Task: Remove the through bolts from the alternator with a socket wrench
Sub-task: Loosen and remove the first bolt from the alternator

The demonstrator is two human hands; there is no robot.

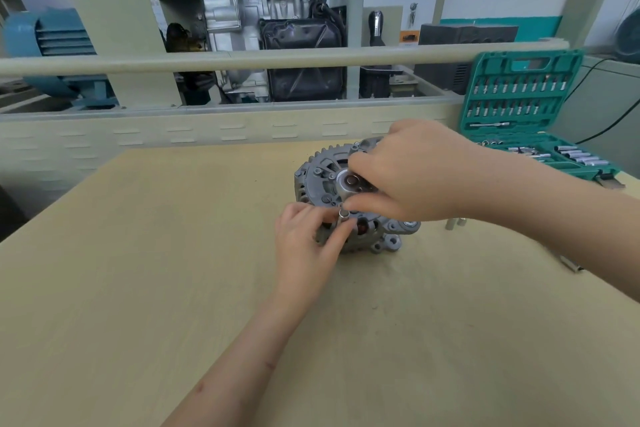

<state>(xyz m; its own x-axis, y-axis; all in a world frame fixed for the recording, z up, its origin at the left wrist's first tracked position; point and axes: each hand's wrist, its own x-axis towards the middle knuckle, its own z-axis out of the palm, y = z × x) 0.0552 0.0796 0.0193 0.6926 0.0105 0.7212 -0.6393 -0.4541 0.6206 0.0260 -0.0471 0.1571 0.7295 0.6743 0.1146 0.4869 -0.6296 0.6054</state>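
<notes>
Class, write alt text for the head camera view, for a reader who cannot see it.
Two bare hands work on a grey alternator lying on a pale wooden table: the left hand and right hand together pinch a small silver socket at its near edge. An open green socket set case sits at the table's far right.

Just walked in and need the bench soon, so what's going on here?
A person is working on an alternator lying on the wooden table. The left hand and right hand both reach over its near edge, fingers pinching a small silver socket standing there. An open green socket set case sits at the table's far right, and two small metal pieces stand just right of the alternator.
</notes>
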